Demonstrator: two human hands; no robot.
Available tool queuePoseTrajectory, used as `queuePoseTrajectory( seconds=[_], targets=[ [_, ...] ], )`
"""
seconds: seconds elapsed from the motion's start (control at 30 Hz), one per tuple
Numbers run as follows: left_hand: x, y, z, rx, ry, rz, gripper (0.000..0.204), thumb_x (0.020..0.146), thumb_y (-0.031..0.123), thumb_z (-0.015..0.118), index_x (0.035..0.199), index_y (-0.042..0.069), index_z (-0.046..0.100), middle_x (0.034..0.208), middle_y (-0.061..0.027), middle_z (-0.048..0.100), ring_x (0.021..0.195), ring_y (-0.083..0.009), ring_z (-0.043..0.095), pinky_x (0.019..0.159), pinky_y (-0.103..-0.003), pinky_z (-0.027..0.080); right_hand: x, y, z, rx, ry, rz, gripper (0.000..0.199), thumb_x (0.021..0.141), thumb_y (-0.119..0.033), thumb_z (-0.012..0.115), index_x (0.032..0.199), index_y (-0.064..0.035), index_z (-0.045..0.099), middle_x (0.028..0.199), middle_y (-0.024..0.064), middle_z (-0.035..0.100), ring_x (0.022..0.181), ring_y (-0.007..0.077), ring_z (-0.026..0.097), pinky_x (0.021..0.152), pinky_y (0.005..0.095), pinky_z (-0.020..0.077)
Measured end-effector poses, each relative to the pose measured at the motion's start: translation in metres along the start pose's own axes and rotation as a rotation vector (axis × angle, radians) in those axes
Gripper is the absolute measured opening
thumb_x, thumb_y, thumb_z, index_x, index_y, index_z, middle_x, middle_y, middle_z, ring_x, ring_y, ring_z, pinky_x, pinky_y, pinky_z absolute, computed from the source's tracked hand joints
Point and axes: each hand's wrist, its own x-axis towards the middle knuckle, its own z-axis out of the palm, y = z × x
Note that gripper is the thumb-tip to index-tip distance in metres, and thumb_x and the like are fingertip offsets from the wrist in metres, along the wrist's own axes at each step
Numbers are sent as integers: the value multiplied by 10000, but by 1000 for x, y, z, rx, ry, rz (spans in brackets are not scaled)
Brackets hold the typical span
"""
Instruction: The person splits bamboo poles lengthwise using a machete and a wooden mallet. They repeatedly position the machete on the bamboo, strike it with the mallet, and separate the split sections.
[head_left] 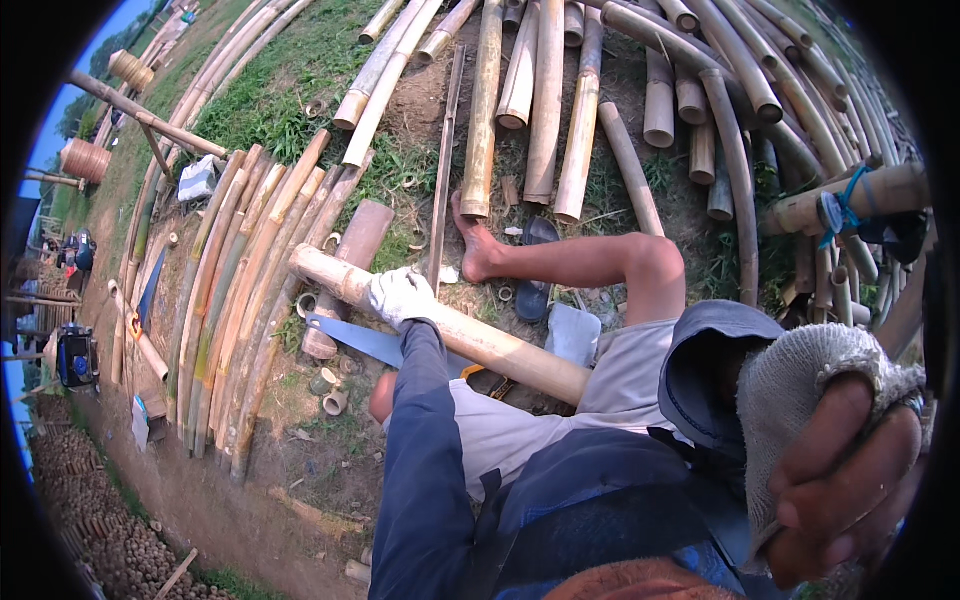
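My left hand [402, 297], in a white glove, is closed over a thick pale bamboo pole [500, 345]. The pole slants from my lap across a shorter brownish bamboo piece [362, 240] on the ground. Below the pole lies a handsaw [365, 342], its blade pointing left; the pole and my arm cover part of it, and some of its yellow and black handle shows. Close to the camera on the right, my right hand [845, 450] is raised with curled fingers bare beyond a worn knit glove. Whatever it may hold is hidden. Dark blue cloth [715, 350] is beside it.
Several long split bamboo strips [230, 310] lie to the left. Many bamboo poles [545, 110] spread across the far side and right. A dark sandal [538, 268] and a pale packet [574, 335] are near my bent leg. Short bamboo offcuts [335, 402] lie left of my knee.
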Motion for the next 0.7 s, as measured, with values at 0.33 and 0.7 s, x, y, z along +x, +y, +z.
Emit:
queuePoseTrajectory(
  seconds=[0.33, 0.7],
  targets=[
    [1, 0, 1, -14, 53, 26, 158, 792, 250, 770, 877, 118, 771, 973, -108, 748, 1136, -372, 650, 1078, -555, 491, -9, 25, 15, -11, 53, 26, 172, 816, 5, 856, 921, -83, 752, 1007, 7, 716, 772, 97, 694, 601, 256, 582],
    [0, 1, 1, -26, 16, -15, 101, 842, 196, 755, 883, 104, 758, 1004, -140, 725, 1186, -374, 629, 1107, -570, 475, -160, 204, -24, -624, 184, 818, 473, 1082, -167, 661, 1511, -29, 516, 1245, 122, 599, 1103, 194, 622, 935, 349, 565]
  ],
)
